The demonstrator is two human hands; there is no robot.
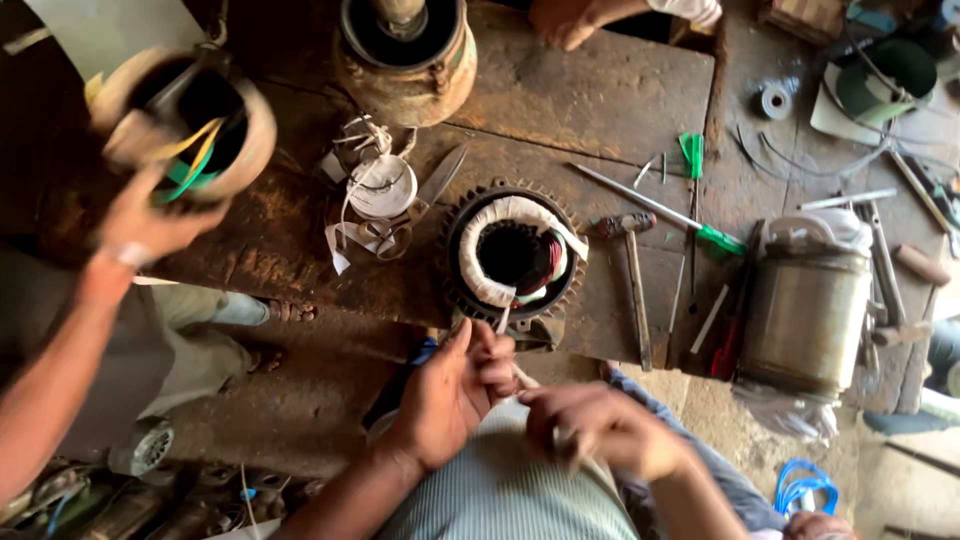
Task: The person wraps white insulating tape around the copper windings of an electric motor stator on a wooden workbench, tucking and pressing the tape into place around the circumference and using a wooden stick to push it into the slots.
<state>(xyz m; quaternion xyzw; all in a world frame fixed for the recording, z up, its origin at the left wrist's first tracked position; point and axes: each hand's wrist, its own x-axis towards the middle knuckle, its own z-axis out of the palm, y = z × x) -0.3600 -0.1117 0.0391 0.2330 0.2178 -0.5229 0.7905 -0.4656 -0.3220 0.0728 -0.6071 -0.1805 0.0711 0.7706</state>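
**Two hands working white tape at a motor stator**

From the head camera, the left hand [452, 390] is closing its fingers narrowly around a strip of white tape [505, 318] that is running up to the near rim of the stator [512, 258]. The right hand [590, 425] is sitting just beside it, curled tight and blurred, and it is pinching something thin and pale; whether this is the same tape I cannot tell. The stator is standing upright on the wooden bench [560, 90], close to its near edge, with white wrapping lying around its winding and coloured wires showing inside the bore.

A hammer [632, 270] is lying just right of the stator, and a green-handled screwdriver [665, 212] is resting beyond it. A pair of scissors [425, 200] is lying to the left of the stator, beside a roll of white tape [382, 187]. A metal motor casing [805, 315] is standing well to the right, and a rusty housing [405, 60] is sitting at the far side.

At the left, another person's hand [140, 225] is gripping a second stator [185, 120] with yellow and green wires. A third hand [565, 20] is resting at the bench's far edge.
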